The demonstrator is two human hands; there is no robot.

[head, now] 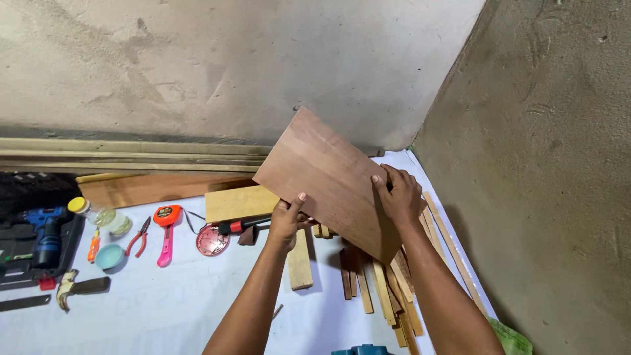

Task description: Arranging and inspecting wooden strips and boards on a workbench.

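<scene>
Head view: both hands (left (286,222), right (397,196)) clamped on tilted brown board (328,177).

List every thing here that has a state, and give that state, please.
brown board: lifted, tilted, held by both hands
left hand: gripping the board's lower edge
right hand: gripping the board's right part
wooden strips: lying in a loose pile under the board
pliers: lying flat, handles slightly apart
drill: resting in its open case
hammer: lying flat

On the white surface (184,309) I see a blue drill (45,230) in its case, red pliers (138,236), a hammer (79,287), and what looks like a tape measure (166,215).
</scene>
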